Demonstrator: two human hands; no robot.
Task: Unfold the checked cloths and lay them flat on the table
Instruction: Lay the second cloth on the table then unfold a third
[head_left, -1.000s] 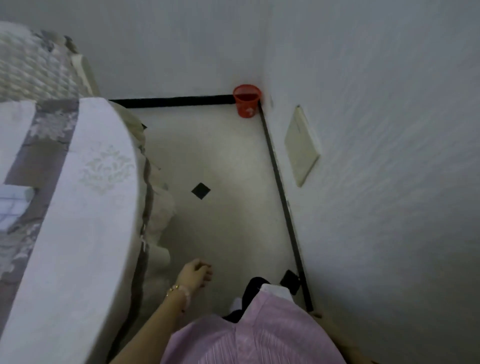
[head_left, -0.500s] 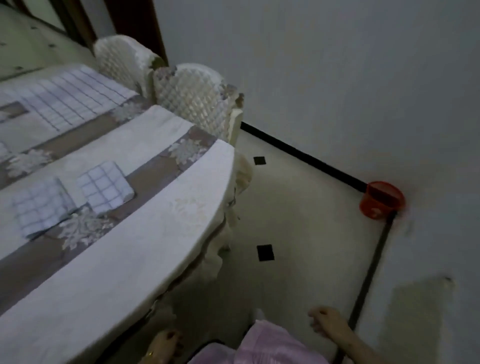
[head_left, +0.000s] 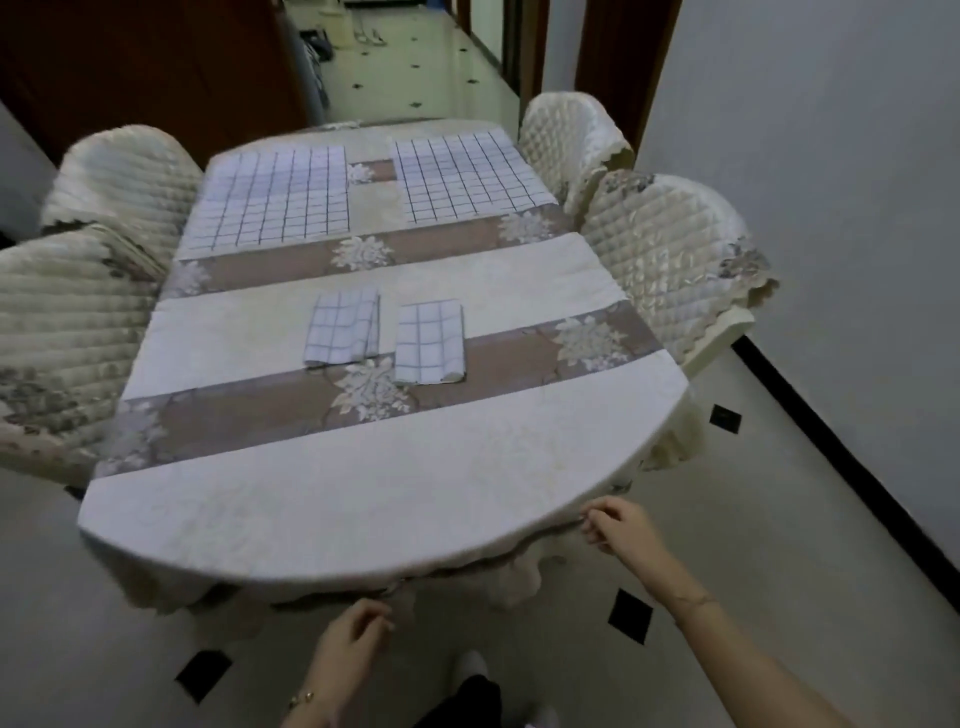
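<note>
Pale tiled floor (head_left: 779, 519) with small black diamond insets runs under your table (head_left: 363, 499), which wears a cream and brown flowered tablecloth and is ringed by quilted chair covers: two chairs (head_left: 78, 322) out beyond your left hand, two chairs (head_left: 670, 260) beyond your right.

Your left hand (head_left: 350, 642) hangs below the near table edge, fingers loosely curled and holding nothing, a thin bracelet at the wrist. Well ahead of it, in the middle of the table, lies the left folded checked cloth (head_left: 343, 332), and just beside that, apart by a narrow strip of tablecloth, the right folded checked cloth (head_left: 429, 343). Farther still, at the far end, a left unfolded checked cloth (head_left: 275, 200) and a right unfolded checked cloth (head_left: 462, 174) lie spread flat side by side.

Your right hand (head_left: 618, 527) sits at the near right curve of the table edge, fingers bent and empty; whether they touch the tablecloth hem you cannot tell. To its right a white wall (head_left: 831, 208) with a black skirting line closes that side.
</note>
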